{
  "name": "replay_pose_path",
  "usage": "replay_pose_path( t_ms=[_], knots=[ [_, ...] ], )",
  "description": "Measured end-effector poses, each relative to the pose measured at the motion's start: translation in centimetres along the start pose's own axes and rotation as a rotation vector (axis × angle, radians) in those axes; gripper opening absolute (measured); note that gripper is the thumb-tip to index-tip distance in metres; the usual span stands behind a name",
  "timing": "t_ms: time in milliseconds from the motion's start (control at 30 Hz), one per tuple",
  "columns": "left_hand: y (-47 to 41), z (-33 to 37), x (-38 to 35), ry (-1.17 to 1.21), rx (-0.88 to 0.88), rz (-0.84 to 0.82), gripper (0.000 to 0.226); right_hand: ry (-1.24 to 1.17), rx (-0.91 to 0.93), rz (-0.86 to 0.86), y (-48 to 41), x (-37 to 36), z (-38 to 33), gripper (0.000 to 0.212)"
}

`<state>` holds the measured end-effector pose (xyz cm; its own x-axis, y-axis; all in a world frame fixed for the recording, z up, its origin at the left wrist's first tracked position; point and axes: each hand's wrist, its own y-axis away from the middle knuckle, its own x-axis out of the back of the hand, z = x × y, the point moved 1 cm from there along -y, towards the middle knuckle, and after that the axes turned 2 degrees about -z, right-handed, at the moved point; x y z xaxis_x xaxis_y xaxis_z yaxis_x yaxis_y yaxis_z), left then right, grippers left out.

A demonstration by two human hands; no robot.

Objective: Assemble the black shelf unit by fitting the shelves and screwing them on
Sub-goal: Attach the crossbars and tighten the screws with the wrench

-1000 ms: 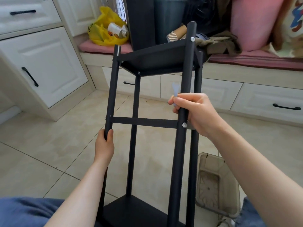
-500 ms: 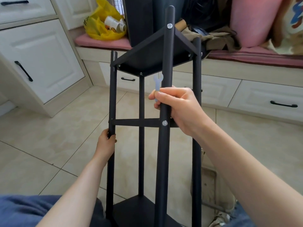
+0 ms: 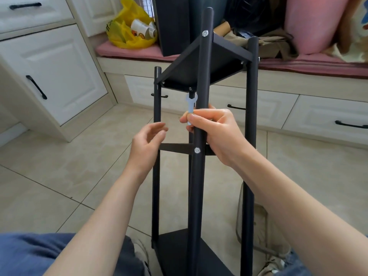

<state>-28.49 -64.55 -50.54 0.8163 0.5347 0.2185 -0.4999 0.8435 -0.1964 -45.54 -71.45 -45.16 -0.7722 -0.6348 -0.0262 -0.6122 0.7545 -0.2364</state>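
in the head view, the black shelf unit [image 3: 199, 186] stands upright on the tile floor [image 3: 59, 166] in the middle of the picture, between the person's knees in blue jeans [image 3: 29, 253]. its bottom shelf [image 3: 175, 253] lies at 6 o'clock, its upper shelf [image 3: 223, 62] at 12 o'clock, and a thin middle shelf [image 3: 175, 147] is seen from the edge at the centre. the right hand [image 3: 217, 134] has its fingers curled round the front pole [image 3: 205, 66], just above a silver screw [image 3: 197, 150] that joins this pole to the middle shelf. the thumb and the first finger of the same hand pinch a small wrench [image 3: 190, 102], which points up toward 12 o'clock, with its open end near the underside of the upper shelf. the left hand [image 3: 145, 144] is at 9 o'clock from the right hand, in front of the left pole [image 3: 157, 92]. its fingers are loosely bent and a little apart and hold nothing; whether it touches the pole cannot be told. another screw [image 3: 205, 33] shows near the top of the front pole. at 11 o'clock a yellow bag [image 3: 127, 32] with paper cups lies on a pink cushion [image 3: 139, 50], and at 10 o'clock there is a white cabinet [image 3: 59, 66]. at 4 o'clock a clear plastic box [image 3: 258, 226] lies on the floor behind the right pole [image 3: 251, 136].
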Motion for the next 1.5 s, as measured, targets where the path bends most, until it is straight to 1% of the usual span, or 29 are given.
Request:
replay_pose_path(
  t_ms=[67,133,233,300,367,433,500,600,733,900,1033,1133,1200,1300,1367,1433,1500],
  knots=[
    [0.6,2.5,-0.9,0.036,-0.042,-0.172,0.019,0.011,0.017,-0.001,0.0,-0.1,-0.1,0.022],
    [1.3,4.1,-1.6,0.046,-0.032,-0.358,0.018,0.019,0.025,-0.002,-0.1,-0.2,-0.2,0.022],
    [1.8,5.1,-1.8,-0.07,0.021,-0.572,0.009,0.006,0.003,0.028,-0.2,-0.2,-0.4,0.017],
    [2.0,5.4,-1.5,-0.228,-0.007,-0.648,0.026,-0.007,-0.005,0.034,-0.2,-0.3,-0.7,0.015],
    [2.2,5.4,-1.4,-0.361,-0.051,-0.694,0.05,-0.018,-0.016,0.028,-0.2,-0.4,-0.9,0.015],
    [2.4,5.0,-1.5,-0.415,-0.067,-0.692,0.067,-0.016,-0.025,0.028,-0.2,-0.5,-0.8,0.015],
    [2.4,4.6,-1.8,-0.438,-0.071,-0.667,0.071,-0.006,-0.022,0.027,-0.2,-0.4,-0.8,0.015],
    [2.2,4.6,-2.2,-0.456,-0.083,-0.672,0.072,0.01,-0.025,0.016,-0.1,-0.2,-0.8,0.016],
    [2.0,4.8,-2.3,-0.471,-0.101,-0.728,0.058,-0.009,0.003,0.018,0.1,-0.2,-0.5,0.018],
    [1.5,4.5,-1.8,-0.48,-0.112,-0.725,0.054,-0.015,0.021,-0.005,0.1,-0.5,-0.4,0.015],
    [1.1,4.4,-1.5,-0.479,-0.124,-0.723,0.06,0.017,0.002,-0.031,0.1,-0.1,-0.9,0.015],
    [0.9,4.0,-1.3,-0.473,-0.11,-0.726,0.073,0.172,0.009,-0.059,0.0,0.6,-2.3,0.017],
    [1.0,3.9,-1.6,-0.48,-0.113,-0.73,0.077,0.201,0.016,-0.026,0.3,1.1,-2.7,0.018],
    [1.1,4.0,-2.0,-0.496,-0.128,-0.724,0.069,0.142,0.049,0.06,1.8,1.7,-2.4,0.015],
    [1.0,3.9,-2.2,-0.497,-0.127,-0.733,0.075,0.091,0.062,0.156,3.4,1.9,-1.5,0.014],
    [0.8,3.8,-2.1,-0.504,-0.133,-0.742,0.084,0.149,0.068,0.287,5.1,2.0,-0.2,0.015],
    [0.7,3.6,-2.0,-0.514,-0.136,-0.745,0.083,0.257,0.086,0.393,6.7,2.0,1.3,0.017]
  ],
)
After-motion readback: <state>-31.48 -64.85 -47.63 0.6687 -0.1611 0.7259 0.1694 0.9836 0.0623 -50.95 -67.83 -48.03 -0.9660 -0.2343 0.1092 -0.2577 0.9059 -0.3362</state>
